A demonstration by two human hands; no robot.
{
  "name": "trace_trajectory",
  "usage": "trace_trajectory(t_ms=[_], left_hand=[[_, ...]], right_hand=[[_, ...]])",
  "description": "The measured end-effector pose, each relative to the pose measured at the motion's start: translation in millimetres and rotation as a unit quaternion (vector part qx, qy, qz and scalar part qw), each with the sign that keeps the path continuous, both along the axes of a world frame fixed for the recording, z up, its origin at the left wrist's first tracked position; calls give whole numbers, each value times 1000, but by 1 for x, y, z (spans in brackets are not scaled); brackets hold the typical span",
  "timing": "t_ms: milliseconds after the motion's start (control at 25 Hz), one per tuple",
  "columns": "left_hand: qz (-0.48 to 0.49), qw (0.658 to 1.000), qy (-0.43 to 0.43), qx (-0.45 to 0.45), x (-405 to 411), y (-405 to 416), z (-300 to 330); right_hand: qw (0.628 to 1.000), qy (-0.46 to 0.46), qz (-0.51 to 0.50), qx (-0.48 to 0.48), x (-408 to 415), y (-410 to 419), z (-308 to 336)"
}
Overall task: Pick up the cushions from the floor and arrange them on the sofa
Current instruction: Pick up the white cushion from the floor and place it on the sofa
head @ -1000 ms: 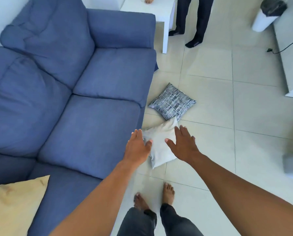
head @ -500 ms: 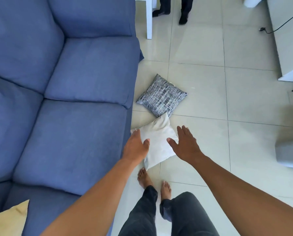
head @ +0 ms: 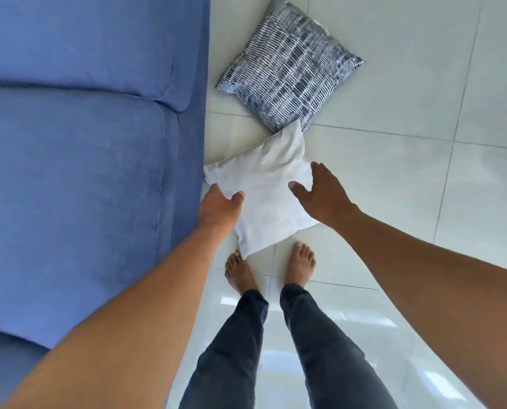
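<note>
A plain white cushion [head: 268, 199] lies on the tiled floor against the front of the blue sofa [head: 78, 178], just ahead of my bare feet. My left hand [head: 218, 212] is at its left edge, thumb lying over the fabric, fingers apart. At the cushion's right edge my right hand [head: 326, 196] is spread open, thumb above the fabric. Neither hand has closed on it. A dark grey and white patterned cushion [head: 287, 73] lies flat on the floor beyond, and the white cushion's far corner overlaps it.
The sofa's two seat cushions fill the left half of the view. My feet [head: 240, 273] stand on glossy pale tiles [head: 423, 172] close to the white cushion's near corner. Open floor spreads to the right.
I have bent lower and closer, so the cushions look larger. Both hands have come down onto the white cushion's edges. The yellow cushion and the far furniture have left the view.
</note>
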State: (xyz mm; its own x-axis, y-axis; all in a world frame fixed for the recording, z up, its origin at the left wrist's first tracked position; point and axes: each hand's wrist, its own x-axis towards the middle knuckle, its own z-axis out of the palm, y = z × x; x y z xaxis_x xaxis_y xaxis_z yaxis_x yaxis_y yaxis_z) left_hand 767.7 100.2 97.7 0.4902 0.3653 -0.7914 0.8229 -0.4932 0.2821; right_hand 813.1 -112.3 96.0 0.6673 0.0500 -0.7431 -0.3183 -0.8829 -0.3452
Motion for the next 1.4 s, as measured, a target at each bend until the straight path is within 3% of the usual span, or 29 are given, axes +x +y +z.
trace_trajectory(t_ms=[280, 400, 520, 640, 720, 1000, 1400], left_hand=[[117, 992, 40, -16, -1, 9, -184], [220, 974, 37, -40, -5, 17, -243], [313, 946, 54, -59, -11, 25, -281], [375, 915, 58, -136, -15, 29, -302], [388, 904, 57, -170, -16, 27, -303], [391, 901, 3, -187, -10, 14, -221], [325, 919, -122, -187, -14, 10, 22]], right_hand=[[999, -6, -47, 3, 29, -3, -186], [996, -23, -81, 4, 36, -5, -245], [990, -9, -143, -5, 42, -9, -283], [960, 13, -274, 53, 47, -15, -306], [952, 40, -291, 81, 47, -17, -309], [942, 20, -324, 82, 44, -33, -226], [926, -18, -355, 127, 33, -52, 27]])
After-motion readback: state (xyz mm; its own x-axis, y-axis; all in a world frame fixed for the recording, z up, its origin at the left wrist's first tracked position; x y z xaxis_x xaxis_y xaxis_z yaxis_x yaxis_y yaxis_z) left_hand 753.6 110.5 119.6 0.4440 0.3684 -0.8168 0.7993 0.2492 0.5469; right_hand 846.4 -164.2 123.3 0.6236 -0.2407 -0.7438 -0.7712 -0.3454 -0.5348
